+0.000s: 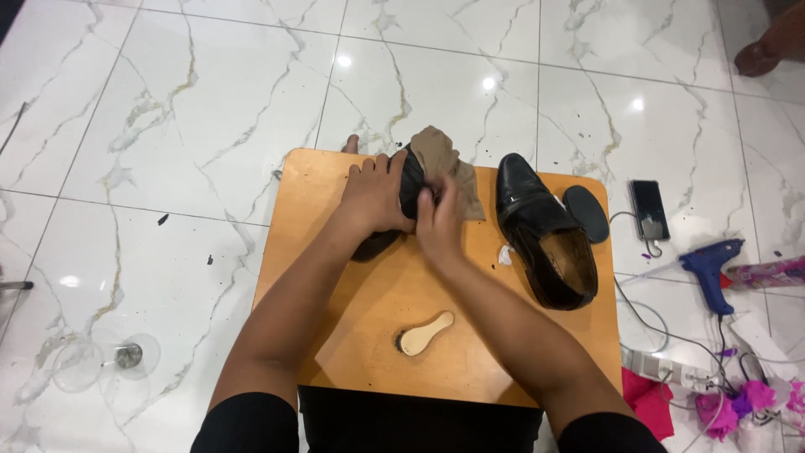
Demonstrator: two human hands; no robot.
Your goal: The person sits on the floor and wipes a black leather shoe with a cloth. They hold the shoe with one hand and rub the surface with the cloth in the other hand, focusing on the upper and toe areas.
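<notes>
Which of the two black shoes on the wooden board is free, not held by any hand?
The black shoe on the board's right side, opening upward, lies untouched. The other shoe is gripped by the left hand while the right hand presses a beige cloth against it.

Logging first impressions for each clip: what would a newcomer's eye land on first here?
Both hands meet at the far middle of the small wooden table: the left hand steadies a black shoe while the right hand presses a tan cloth against it. Its mate, a second black dress shoe, lies to the right, and a blue glue gun rests on the marble floor.
</notes>
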